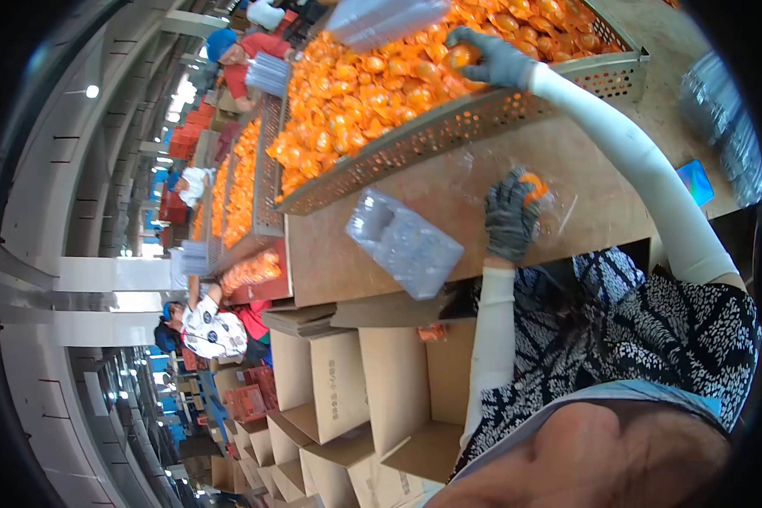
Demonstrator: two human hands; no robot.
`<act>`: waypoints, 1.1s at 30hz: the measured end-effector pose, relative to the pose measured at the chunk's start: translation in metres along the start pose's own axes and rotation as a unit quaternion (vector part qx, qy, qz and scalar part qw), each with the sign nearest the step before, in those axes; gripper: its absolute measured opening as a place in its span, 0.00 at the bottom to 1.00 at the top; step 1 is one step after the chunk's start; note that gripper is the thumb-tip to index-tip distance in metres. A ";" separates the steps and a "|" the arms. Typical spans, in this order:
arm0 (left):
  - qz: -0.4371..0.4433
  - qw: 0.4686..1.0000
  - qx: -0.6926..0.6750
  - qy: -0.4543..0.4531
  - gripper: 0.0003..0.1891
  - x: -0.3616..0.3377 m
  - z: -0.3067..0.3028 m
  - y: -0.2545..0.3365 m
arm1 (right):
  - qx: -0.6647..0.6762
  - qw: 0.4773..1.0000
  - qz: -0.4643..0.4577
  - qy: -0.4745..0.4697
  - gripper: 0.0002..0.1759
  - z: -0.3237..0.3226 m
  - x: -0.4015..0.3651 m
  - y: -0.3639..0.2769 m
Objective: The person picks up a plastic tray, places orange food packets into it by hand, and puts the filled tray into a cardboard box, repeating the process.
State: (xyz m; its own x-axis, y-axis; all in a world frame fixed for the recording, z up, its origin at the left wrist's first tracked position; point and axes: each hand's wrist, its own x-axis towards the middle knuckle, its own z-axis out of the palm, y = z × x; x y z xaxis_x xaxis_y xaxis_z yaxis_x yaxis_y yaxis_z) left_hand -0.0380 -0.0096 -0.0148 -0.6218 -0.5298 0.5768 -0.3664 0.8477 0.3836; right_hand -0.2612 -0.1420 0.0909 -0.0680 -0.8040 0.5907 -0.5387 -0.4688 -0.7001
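Head view: the table [330, 262] spans the centre, under a crate [449, 129] heaped with orange packets [356, 102] at upper centre; a clear tray [402, 245] lies mid-frame; the left hand [510, 216], right of centre, holds one packet [533, 188]; the right hand [495, 61], above, curls around another packet [461, 56]

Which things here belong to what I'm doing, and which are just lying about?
Part of the work:
- your hands, one at the crate, one on the table
- orange packets
- metal crate
- clear plastic tray, probably

Apparently just lying about:
- phone

Can't tell:
- open cardboard boxes
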 end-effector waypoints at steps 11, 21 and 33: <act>-0.048 0.998 -0.046 0.008 0.10 0.002 0.002 0.002 | 0.127 0.981 -0.002 -0.146 0.32 -0.020 -0.261 -0.065; -0.063 0.995 -0.080 0.013 0.12 0.002 0.005 -0.001 | -0.264 0.886 -0.153 -0.350 0.22 -0.014 -0.215 -0.109; -0.120 0.956 -0.265 -0.036 0.35 0.000 -0.010 0.013 | -0.019 0.921 0.136 -0.366 0.19 -0.010 -0.200 -0.104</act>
State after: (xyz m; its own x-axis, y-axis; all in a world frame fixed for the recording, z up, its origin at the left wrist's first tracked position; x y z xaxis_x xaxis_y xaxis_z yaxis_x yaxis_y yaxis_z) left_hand -0.0358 0.0012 -0.0032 -0.6164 -0.6883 0.3824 -0.1135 0.5583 0.8219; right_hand -0.2001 0.0710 0.0493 0.3713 -0.9275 -0.0422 -0.6153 -0.2118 -0.7593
